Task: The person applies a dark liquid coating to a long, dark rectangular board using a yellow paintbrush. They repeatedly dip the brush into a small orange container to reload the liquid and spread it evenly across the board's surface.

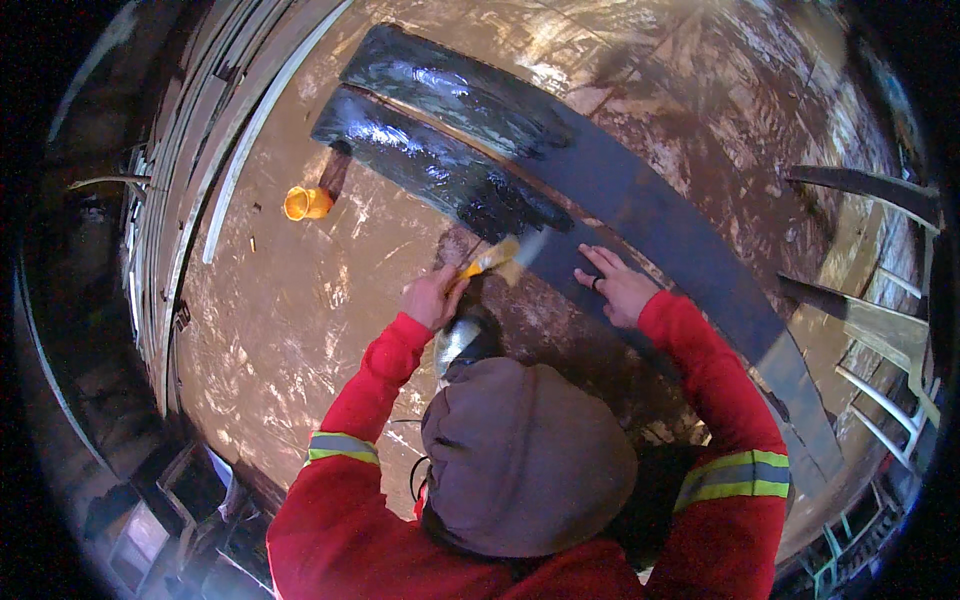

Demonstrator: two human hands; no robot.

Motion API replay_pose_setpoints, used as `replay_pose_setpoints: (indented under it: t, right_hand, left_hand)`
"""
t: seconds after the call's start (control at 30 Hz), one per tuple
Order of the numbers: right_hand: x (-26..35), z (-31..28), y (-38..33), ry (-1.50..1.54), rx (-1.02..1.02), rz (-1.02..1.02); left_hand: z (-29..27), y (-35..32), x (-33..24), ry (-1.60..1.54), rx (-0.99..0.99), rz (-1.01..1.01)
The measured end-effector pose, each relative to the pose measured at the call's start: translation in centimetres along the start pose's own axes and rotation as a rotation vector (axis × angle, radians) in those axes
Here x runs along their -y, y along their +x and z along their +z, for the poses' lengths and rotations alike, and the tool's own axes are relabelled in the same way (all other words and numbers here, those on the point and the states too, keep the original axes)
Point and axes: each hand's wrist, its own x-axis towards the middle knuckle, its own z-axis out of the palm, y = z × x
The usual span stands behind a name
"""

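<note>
My left hand (433, 297) is closed around the yellow handle of a paintbrush (486, 259). The brush's bristle end, partly smeared by motion, is at the near edge of a long dark board (425, 155). My right hand (617, 283) rests on that same board with fingers spread, a dark ring on one of them. Beyond it, nearly parallel, lies a second long dark board (455, 85), a narrow gap between the two. Both boards look wet and glossy black toward their far-left ends and matte blue-grey toward the right.
An orange-yellow cup (308, 203) stands on the stained brown floor (300, 300), left of the boards. Long metal strips (243, 160) lie along the left side. Metal frames (870, 310) with bars stand at the right. A dark hat (530, 455) covers the lower middle.
</note>
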Motion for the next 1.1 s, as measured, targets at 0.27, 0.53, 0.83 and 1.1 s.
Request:
replay_pose_setpoints:
  t: [0.27,0.53,0.83,1.1]
  right_hand:
    - [0.0,-0.2,0.1,-0.018,-0.005,0.002]
    - [0.7,-0.8,0.4,-0.001,0.03,0.027]
    - [0.8,-1.0,0.3,0.02,0.051,0.048]
    - [1.0,-1.4,0.3,0.04,0.083,0.079]
  left_hand:
    - [-1.0,-0.8,3.6,0.066,-0.25,-0.32]
    - [-1.1,0.0,4.0,-0.011,-0.366,-0.443]
    - [-1.3,-1.5,2.2,-0.059,-0.283,-0.388]
    - [0.5,1.0,-1.1,0.168,-0.088,-0.274]
